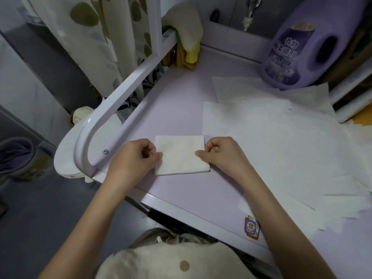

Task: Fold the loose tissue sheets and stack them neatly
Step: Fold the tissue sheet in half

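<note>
While the person is sitting at the lavender table (171, 101), the head camera is looking down on both bare forearms reaching over its near edge. A folded tissue (181, 158) is lying flat as a small, nearly square pad on the tabletop, near the front left corner and between the two hands. The left hand (134, 156) is curling its fingers inward and pinching the pad's left edge, its thumb tip lying on the paper. The right hand (221, 154) is doing the same on the right edge, fingers bunched and thumb pressing on top of the tissue.

Just right of that pad, the loose tissue sheets (285, 146) are spreading unfolded across the right half of the table, overlapping one another at differing angles, with some corners hanging past the near edge. Whether their nearest corner is touching the pad I cannot tell.

A purple softener bottle (298, 47) is standing at the far edge of the sheets. A white rail (120, 93) is running along the table's left side, and a beige cloth (185, 23) is hanging over its far end, with a yellow cloth (192, 54) under it. A sticker (251, 227) is showing on the table's front edge, beside the right forearm.
</note>
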Motion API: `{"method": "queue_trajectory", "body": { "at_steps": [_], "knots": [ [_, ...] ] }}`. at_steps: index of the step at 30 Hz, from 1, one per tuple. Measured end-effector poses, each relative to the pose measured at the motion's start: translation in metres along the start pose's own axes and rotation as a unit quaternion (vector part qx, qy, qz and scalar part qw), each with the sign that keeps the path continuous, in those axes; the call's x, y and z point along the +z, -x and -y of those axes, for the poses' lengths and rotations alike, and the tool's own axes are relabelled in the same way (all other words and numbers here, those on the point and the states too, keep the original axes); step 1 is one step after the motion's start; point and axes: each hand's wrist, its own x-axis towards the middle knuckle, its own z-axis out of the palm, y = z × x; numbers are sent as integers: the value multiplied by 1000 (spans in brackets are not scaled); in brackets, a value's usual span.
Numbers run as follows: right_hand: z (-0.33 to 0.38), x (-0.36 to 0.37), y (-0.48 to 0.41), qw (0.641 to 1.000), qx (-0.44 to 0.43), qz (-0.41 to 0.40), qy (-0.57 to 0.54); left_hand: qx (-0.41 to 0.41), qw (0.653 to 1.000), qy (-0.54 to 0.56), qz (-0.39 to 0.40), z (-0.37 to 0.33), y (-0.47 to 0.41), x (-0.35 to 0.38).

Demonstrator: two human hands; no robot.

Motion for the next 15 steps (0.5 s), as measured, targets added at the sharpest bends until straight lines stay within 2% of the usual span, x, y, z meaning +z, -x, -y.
{"method": "queue_trajectory", "body": {
  "at_steps": [15],
  "knots": [
    [3,1,2,1000,-1,-12,22,9,1000,-4,-18,-2,4,1]
  ]
}}
